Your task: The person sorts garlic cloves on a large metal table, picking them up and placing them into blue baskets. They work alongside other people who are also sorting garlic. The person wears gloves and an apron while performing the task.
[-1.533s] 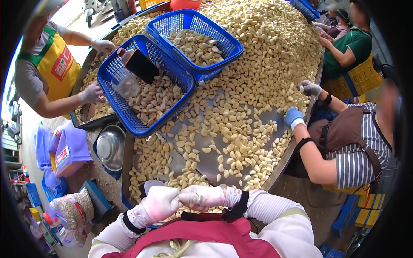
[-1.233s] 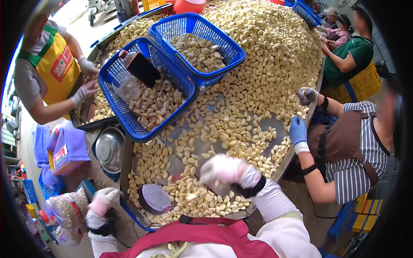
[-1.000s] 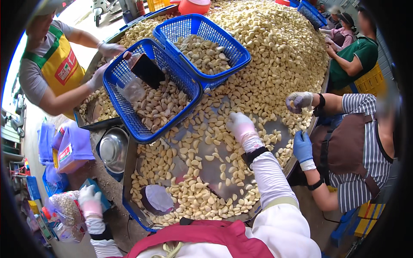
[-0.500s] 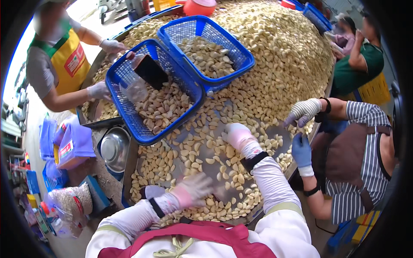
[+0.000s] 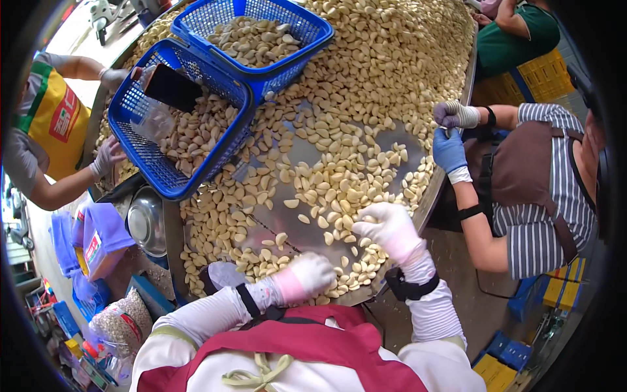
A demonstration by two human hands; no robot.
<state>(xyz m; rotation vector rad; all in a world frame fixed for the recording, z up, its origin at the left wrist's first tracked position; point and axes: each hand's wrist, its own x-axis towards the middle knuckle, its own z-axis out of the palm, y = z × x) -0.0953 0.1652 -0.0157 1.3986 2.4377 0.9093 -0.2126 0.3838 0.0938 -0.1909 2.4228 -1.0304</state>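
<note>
Pale cloves that look like peeled garlic (image 5: 339, 171) lie scattered over a metal table (image 5: 264, 219) before me. My left hand (image 5: 312, 276), in a white and pink glove, is low over the near edge with its fingers curled in. Whatever it may hold is hidden. A thin dark strip (image 5: 271, 230) ends close to its fingers; I cannot tell if the two touch. My gloved right hand (image 5: 394, 234) hovers above the cloves near the right edge. Its thumb and fingers are apart, pointing left, with nothing visible between them.
Two blue baskets (image 5: 245, 121) of cloves stand at the far left, one holding a dark phone-like object (image 5: 173, 88). A metal bowl (image 5: 149, 221) sits beside the table's left edge. Co-workers' gloved hands (image 5: 449, 147) are at the right, another worker's (image 5: 108, 157) at the left.
My view has shifted, so the baskets sit further left. My left hand has curled its fingers; my right hand has come nearer the right edge. The right co-worker's hands have come together.
</note>
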